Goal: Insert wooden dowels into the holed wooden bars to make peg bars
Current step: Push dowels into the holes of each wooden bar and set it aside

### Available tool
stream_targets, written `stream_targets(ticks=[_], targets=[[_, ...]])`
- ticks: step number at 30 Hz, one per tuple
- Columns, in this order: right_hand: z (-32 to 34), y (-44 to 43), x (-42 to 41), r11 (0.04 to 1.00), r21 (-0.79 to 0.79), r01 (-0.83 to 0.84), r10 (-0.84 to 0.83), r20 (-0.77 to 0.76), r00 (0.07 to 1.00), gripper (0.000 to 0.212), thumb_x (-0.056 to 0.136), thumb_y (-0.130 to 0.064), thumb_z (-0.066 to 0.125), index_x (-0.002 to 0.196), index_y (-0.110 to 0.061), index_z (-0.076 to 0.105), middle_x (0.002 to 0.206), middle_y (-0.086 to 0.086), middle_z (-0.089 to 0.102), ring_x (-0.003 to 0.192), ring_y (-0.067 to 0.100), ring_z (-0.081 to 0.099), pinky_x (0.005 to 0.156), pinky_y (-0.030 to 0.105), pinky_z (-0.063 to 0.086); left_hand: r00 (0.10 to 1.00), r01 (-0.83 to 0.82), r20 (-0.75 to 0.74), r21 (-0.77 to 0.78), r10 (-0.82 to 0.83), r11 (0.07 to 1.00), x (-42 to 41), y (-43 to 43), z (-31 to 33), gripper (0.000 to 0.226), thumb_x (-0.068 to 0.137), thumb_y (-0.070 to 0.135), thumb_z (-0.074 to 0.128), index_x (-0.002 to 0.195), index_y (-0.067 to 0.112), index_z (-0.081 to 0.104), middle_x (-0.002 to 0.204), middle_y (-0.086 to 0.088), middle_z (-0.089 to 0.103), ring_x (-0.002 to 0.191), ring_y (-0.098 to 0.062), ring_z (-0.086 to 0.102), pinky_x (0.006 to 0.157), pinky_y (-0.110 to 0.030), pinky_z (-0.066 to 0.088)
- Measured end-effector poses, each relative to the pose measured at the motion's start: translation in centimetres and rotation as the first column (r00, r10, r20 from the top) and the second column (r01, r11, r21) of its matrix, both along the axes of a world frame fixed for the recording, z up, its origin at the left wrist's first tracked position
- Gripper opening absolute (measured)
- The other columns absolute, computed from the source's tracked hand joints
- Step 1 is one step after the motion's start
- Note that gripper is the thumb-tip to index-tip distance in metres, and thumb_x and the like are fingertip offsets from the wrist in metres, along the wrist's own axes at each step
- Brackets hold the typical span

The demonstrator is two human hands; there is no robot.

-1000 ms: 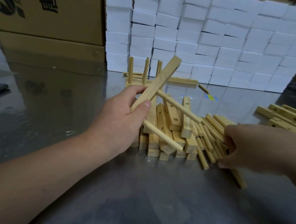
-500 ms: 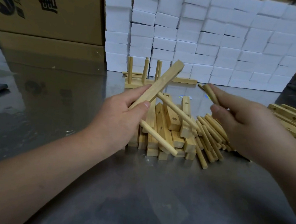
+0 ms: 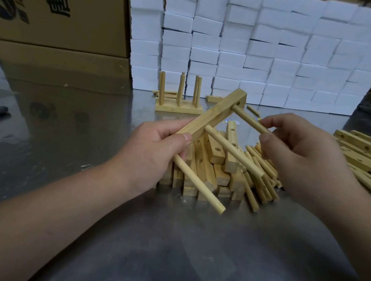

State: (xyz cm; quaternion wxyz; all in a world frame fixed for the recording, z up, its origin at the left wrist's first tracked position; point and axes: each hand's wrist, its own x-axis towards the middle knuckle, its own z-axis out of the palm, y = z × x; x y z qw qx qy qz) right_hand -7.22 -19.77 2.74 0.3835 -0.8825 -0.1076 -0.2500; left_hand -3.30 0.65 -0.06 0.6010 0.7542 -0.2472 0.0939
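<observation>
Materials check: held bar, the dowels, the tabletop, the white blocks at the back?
Bar: pale unfinished wood, likely pine; grain shows, matte, drilled holes. Dowels: same light wood, smooth, round, no varnish visible. Tabletop: looks like stainless steel; grey, blurred reflections of the cartons. White blocks: probably foam or sponge; matte, soft-edged, though they might be small boxes.

Right hand (image 3: 297, 161) rose from the pile, its dowel (image 3: 250, 120) now meeting the bar (image 3: 212, 114)
</observation>
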Motion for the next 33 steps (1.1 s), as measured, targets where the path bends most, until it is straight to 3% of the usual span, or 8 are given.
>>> stream_targets(ticks=[5, 14, 16, 18, 23, 28, 30, 33], targets=[[0.0, 0.1, -0.1, 0.997, -0.026, 0.068, -0.067, 0.052, 0.996, 0.015, 0.079, -0.04, 0.044, 0.079, -0.054, 0.051, 0.063, 0.004, 0.056, 0.041, 0.009, 0.043, 0.038, 0.029, 0.037, 1.0, -0.002, -0.002, 0.0, 0.002, 1.0, 0.0, 0.0, 0.1, 0.033, 0.084, 0.026, 0.046, 0.106, 0.039, 0.066, 0.05, 0.009, 0.042, 0.047, -0.001, 0.039, 0.045, -0.012, 0.035], [-0.1, 0.1, -0.3, 0.996, -0.065, 0.06, -0.049, 0.16, 0.986, 0.023, 0.081, -0.035, 0.046, 0.086, -0.057, 0.049, 0.053, 0.001, 0.056, 0.046, 0.008, 0.047, 0.038, 0.022, 0.036, 0.996, -0.061, 0.067, 0.05, 0.058, 0.997, -0.1, 0.1, 0.4, 0.026, 0.091, 0.027, 0.048, 0.096, 0.048, 0.062, 0.048, 0.017, 0.047, 0.05, 0.002, 0.046, 0.048, -0.009, 0.039], [-0.2, 0.0, -0.3, 0.989, -0.126, 0.079, -0.053, 0.194, 0.98, 0.028, 0.081, -0.034, 0.044, 0.102, -0.049, 0.057, 0.052, -0.002, 0.056, 0.047, 0.012, 0.048, 0.039, 0.028, 0.039, 0.996, -0.043, 0.084, 0.069, 0.038, 0.997, -0.3, 0.0, 0.6, 0.025, 0.091, 0.025, 0.048, 0.1, 0.044, 0.061, 0.048, 0.026, 0.051, 0.052, 0.009, 0.05, 0.048, -0.003, 0.036], [-0.3, -0.2, -0.2, 0.973, -0.197, 0.12, -0.075, 0.219, 0.973, 0.034, 0.084, -0.032, 0.043, 0.111, -0.029, 0.064, 0.053, -0.003, 0.056, 0.041, 0.014, 0.045, 0.043, 0.028, 0.042, 0.995, -0.028, 0.099, 0.091, 0.019, 0.995, -0.4, 0.0, 0.7, 0.025, 0.091, 0.023, 0.049, 0.104, 0.041, 0.06, 0.049, 0.031, 0.052, 0.054, 0.016, 0.051, 0.048, 0.0, 0.035], [-0.5, -0.4, 0.0, 0.937, -0.305, 0.173, -0.083, 0.286, 0.955, 0.024, 0.092, -0.018, 0.047, 0.107, -0.015, 0.064, 0.052, -0.006, 0.05, 0.045, 0.007, 0.043, 0.044, 0.024, 0.038, 0.988, -0.022, 0.155, 0.115, 0.004, 0.993, -0.7, 0.0, 1.1, 0.028, 0.089, 0.017, 0.054, 0.096, 0.044, 0.059, 0.049, 0.028, 0.054, 0.056, 0.011, 0.053, 0.053, -0.001, 0.036], [-0.8, -0.3, 0.2, 0.973, -0.179, 0.147, -0.096, 0.265, 0.959, 0.023, 0.093, -0.023, 0.044, 0.102, -0.018, 0.065, 0.053, -0.001, 0.051, 0.045, 0.015, 0.045, 0.044, 0.02, 0.033, 0.986, -0.007, 0.167, 0.134, -0.016, 0.991, -0.7, 0.3, 1.2, 0.038, 0.086, 0.023, 0.062, 0.084, 0.061, 0.059, 0.072, 0.027, 0.064, 0.071, 0.011, 0.056, 0.062, -0.002, 0.04], [-1.0, -0.2, 0.1, 0.991, -0.092, 0.097, -0.074, 0.229, 0.971, 0.021, 0.095, -0.022, 0.044, 0.094, -0.03, 0.064, 0.055, 0.005, 0.052, 0.053, 0.018, 0.048, 0.045, 0.025, 0.037, 0.986, 0.001, 0.163, 0.16, -0.028, 0.987, -0.7, 0.4, 1.2, 0.038, 0.086, 0.027, 0.061, 0.083, 0.064, 0.058, 0.071, 0.028, 0.063, 0.07, 0.01, 0.056, 0.061, -0.002, 0.04], [-0.9, 0.0, 0.1, 0.997, 0.059, 0.044, -0.051, 0.123, 0.991, 0.026, 0.093, -0.028, 0.042, 0.076, -0.043, 0.056, 0.049, 0.002, 0.048, 0.043, 0.01, 0.044, 0.039, 0.025, 0.035, 0.984, 0.015, 0.172, 0.189, -0.048, 0.982, -0.9, 0.4, 1.4, 0.03, 0.086, 0.03, 0.059, 0.093, 0.059, 0.054, 0.061, 0.031, 0.058, 0.065, 0.011, 0.054, 0.058, -0.001, 0.037]])
